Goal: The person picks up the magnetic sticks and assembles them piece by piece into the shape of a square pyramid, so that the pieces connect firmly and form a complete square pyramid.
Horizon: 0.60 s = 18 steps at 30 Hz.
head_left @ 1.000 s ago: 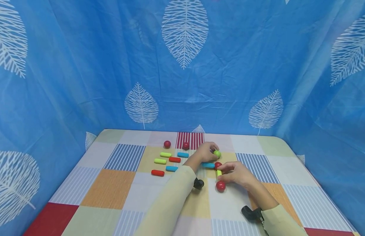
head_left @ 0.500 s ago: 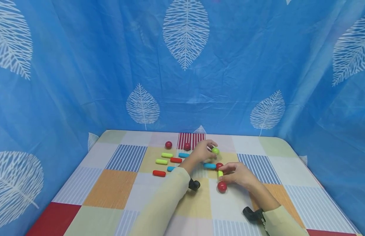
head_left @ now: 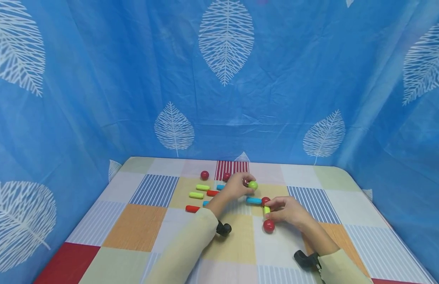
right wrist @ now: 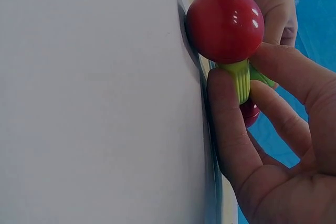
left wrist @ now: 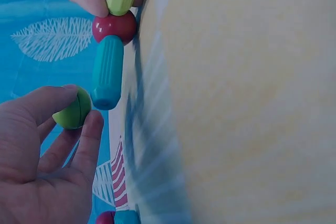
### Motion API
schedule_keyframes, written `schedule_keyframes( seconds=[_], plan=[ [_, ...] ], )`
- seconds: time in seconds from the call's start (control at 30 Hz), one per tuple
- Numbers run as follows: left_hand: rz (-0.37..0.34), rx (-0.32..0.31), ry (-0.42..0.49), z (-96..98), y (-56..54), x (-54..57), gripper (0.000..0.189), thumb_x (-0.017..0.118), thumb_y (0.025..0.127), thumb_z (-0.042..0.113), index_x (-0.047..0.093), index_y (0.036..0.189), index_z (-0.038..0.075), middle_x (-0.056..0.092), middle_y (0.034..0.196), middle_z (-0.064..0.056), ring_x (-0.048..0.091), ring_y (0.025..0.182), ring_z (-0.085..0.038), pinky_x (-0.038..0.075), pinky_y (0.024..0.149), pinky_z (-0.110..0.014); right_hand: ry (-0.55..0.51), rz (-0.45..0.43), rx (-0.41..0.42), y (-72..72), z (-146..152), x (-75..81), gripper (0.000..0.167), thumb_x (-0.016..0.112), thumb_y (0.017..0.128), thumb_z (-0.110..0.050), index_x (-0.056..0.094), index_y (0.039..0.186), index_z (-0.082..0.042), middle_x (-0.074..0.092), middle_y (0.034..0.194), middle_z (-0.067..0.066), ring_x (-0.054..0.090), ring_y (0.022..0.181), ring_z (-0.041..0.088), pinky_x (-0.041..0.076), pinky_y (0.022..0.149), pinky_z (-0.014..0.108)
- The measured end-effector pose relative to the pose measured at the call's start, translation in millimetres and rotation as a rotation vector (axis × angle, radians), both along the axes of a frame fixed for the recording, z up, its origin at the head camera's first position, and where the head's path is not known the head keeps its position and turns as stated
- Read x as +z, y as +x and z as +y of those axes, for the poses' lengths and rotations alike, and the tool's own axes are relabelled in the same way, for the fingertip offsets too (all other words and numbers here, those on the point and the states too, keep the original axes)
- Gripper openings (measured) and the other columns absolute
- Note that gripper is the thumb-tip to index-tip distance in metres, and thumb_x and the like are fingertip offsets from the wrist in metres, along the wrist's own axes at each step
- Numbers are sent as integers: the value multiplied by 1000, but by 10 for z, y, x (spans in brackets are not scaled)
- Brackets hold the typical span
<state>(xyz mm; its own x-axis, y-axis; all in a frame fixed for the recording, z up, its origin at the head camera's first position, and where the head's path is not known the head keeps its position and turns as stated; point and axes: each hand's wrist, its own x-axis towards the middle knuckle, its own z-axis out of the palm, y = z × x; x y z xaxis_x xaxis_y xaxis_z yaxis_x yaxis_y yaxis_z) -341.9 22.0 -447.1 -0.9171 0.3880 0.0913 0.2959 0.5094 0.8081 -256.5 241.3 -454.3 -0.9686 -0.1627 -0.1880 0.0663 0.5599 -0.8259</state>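
My left hand (head_left: 238,186) pinches a green ball (head_left: 253,185) between thumb and fingers. In the left wrist view the ball shows a groove and sits near the free end of a blue rod (left wrist: 108,74), apart from it. That rod's other end joins a red ball (left wrist: 116,26). From the same ball a yellow-green rod (head_left: 267,210) runs toward me to a nearer red ball (right wrist: 226,24). My right hand (head_left: 288,211) grips this yellow-green rod between thumb and fingers, low over the table. Its middle is partly covered by the fingers.
Left of my left hand lie loose yellow-green rods (head_left: 196,195), red rods (head_left: 192,208) and blue rods, some partly behind the arm. Behind them are two red balls (head_left: 204,175). A patchwork cloth (head_left: 134,228) covers the table, with blue curtains (head_left: 219,118) around it.
My left hand has carried the green ball leftward, from beyond the red ball toward the free end of the blue rod. My right hand keeps its grip with hardly any movement.
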Motion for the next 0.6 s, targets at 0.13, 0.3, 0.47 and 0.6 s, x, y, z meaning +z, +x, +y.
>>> schedule_keyframes(
  seconds=[0.13, 0.3, 0.47, 0.6],
  plan=[
    [-20, 5, 18, -73, 79, 10, 36, 82, 87, 9, 71, 121, 10, 72, 117, -6, 66, 95, -12, 58, 77, -22, -2, -3, 2, 2, -4, -3, 40, 90, 77, -20, 77, 113, -9, 72, 110, 8, 64, 97, 22, 56, 77, 31],
    [-33, 13, 28, -128, 182, 33, 40, 81, 87, 11, 71, 126, 11, 72, 117, -6, 66, 97, -13, 58, 78, -23, -5, -6, 5, 5, -2, -3, 40, 90, 77, -21, 76, 113, -10, 72, 110, 9, 63, 99, 23, 55, 77, 32],
    [-30, 34, 36, -180, 254, 44, 36, 81, 87, 11, 73, 122, 8, 73, 111, -4, 67, 96, -14, 59, 80, -25, 1, -6, 0, -1, -1, -1, 40, 90, 76, -22, 77, 113, -10, 72, 109, 9, 63, 98, 23, 55, 77, 31],
    [11, 50, -8, -228, 290, 35, 33, 82, 87, 14, 74, 118, 8, 74, 105, -3, 66, 93, -12, 58, 82, -24, -3, -7, 1, 0, 1, 0, 41, 91, 76, -23, 77, 112, -10, 72, 109, 9, 63, 98, 22, 54, 77, 31]
  ],
)
